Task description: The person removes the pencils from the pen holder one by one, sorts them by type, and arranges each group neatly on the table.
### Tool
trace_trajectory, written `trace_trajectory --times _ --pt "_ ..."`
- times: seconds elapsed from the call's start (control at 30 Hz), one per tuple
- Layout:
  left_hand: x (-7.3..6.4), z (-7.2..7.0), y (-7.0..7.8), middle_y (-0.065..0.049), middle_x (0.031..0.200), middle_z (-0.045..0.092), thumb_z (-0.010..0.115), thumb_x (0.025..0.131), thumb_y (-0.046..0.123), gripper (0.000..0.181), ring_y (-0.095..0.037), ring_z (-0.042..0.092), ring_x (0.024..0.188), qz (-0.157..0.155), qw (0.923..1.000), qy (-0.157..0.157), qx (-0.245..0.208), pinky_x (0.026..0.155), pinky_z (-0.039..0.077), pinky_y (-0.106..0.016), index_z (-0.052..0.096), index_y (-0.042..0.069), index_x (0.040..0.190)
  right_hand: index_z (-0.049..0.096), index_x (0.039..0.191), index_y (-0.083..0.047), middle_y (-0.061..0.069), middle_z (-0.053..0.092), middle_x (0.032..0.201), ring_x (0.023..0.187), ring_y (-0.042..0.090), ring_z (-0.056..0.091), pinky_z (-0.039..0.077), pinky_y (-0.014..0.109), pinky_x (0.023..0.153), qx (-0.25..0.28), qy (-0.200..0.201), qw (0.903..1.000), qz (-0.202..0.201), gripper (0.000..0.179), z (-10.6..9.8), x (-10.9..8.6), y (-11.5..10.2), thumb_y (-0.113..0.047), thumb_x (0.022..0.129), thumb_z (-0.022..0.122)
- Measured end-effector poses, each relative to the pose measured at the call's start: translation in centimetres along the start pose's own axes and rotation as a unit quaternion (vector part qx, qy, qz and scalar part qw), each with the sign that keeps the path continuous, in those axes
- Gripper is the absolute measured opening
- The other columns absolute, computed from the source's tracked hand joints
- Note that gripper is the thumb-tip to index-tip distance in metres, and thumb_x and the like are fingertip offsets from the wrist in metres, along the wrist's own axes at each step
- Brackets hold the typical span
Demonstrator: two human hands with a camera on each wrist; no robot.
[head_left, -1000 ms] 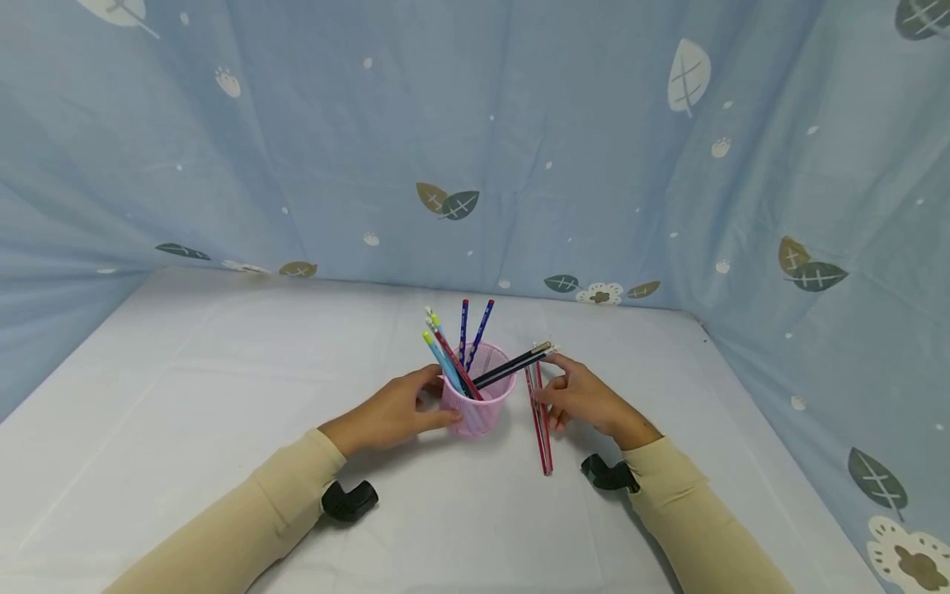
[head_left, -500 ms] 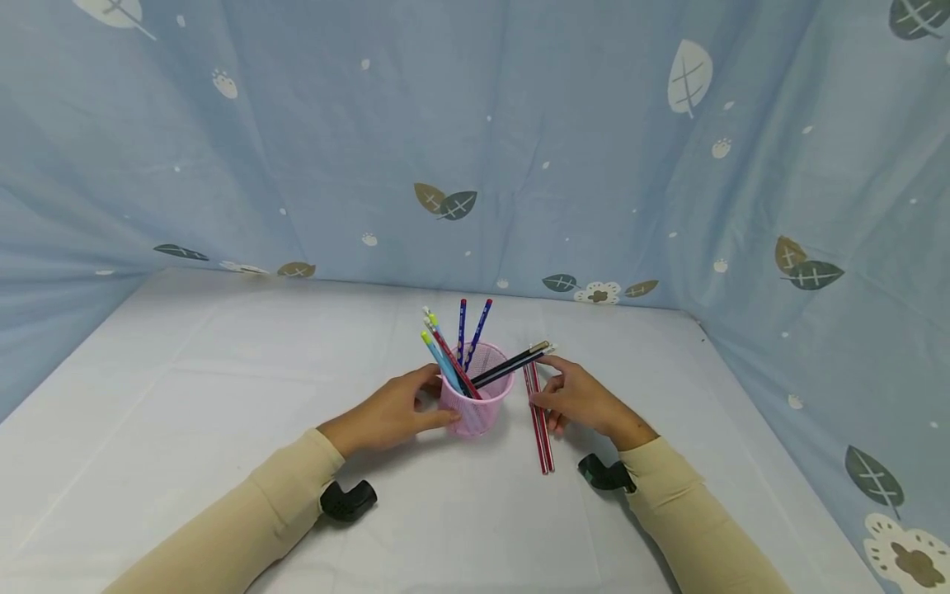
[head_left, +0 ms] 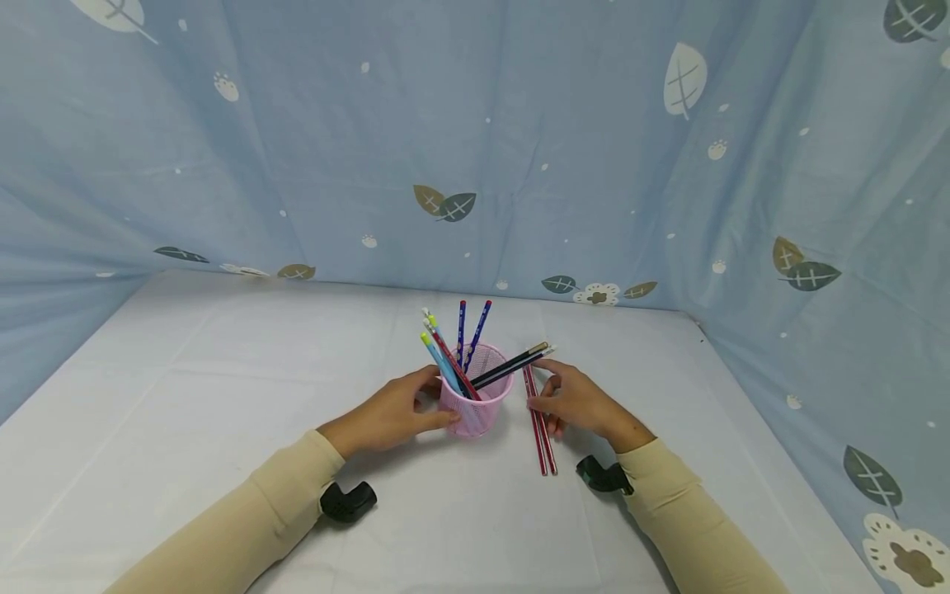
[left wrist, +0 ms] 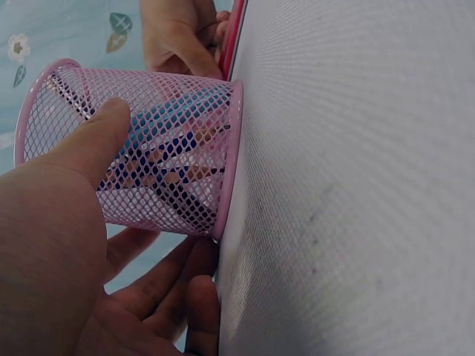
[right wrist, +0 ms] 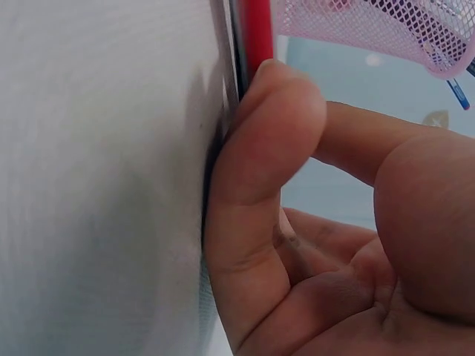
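Note:
A pink mesh pencil cup (head_left: 475, 422) stands upright in the head view. My left hand (head_left: 389, 410) grips its side, the thumb lying along the mesh (left wrist: 171, 148) in the left wrist view. Several pencils lean in the cup: light blue ones (head_left: 443, 360), dark blue ones (head_left: 479, 330), black ones (head_left: 512, 365) and a red one (head_left: 462, 374). Right of it two red pencils (head_left: 540, 450) lie side by side. My right hand (head_left: 582, 404) pinches them, thumb over their middle and index finger at their far ends. In the right wrist view a fingertip meets a red pencil (right wrist: 258, 30).
A white cloth (head_left: 297, 355) covers the table. Blue curtain fabric (head_left: 334, 124) with leaf prints hangs behind it and along the right side. A black wrist device (head_left: 349, 502) sits by the left sleeve, another (head_left: 604, 475) by the right.
The near ends of the two red pencils have spread slightly apart, and the pencils now lie nearly parallel. My right hand has shifted slightly left. My left hand and the cup stay put.

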State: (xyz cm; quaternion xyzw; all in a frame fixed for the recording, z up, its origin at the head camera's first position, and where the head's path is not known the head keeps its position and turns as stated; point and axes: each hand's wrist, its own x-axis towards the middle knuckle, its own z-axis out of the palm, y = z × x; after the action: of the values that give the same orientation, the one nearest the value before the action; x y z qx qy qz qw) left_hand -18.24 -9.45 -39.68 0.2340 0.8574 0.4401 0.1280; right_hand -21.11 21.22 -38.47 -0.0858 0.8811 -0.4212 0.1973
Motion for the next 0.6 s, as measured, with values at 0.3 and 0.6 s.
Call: trace_trajectory --times 0.3,0.6 --pt "-0.01 -0.07 0.07 -0.001 0.127 0.064 0.072 0.090 0.046 0.066 -0.018 0.058 0.117 0.005 1.0000 0.001 0.002 0.102 0.049 -0.042 0.047 0.015 0.143 0.034 0.154 -0.010 0.011 0.062 0.088 0.051 0.017 0.061 0.055 0.033 0.050 -0.011 0.000 0.9999 0.000 0.070 -0.01 0.10 0.03 -0.012 0.093 0.070" --pt "0.12 0.04 -0.25 -0.001 0.127 0.064 0.072 0.090 0.047 0.066 -0.018 0.058 0.117 0.010 0.9999 0.003 0.001 0.101 0.048 -0.042 0.047 0.016 0.142 0.032 0.154 -0.009 0.011 0.063 0.087 0.049 0.017 0.062 0.056 0.035 0.050 -0.013 0.004 0.9999 -0.005 0.072 0.03 0.02 -0.11 -0.011 0.093 0.070"
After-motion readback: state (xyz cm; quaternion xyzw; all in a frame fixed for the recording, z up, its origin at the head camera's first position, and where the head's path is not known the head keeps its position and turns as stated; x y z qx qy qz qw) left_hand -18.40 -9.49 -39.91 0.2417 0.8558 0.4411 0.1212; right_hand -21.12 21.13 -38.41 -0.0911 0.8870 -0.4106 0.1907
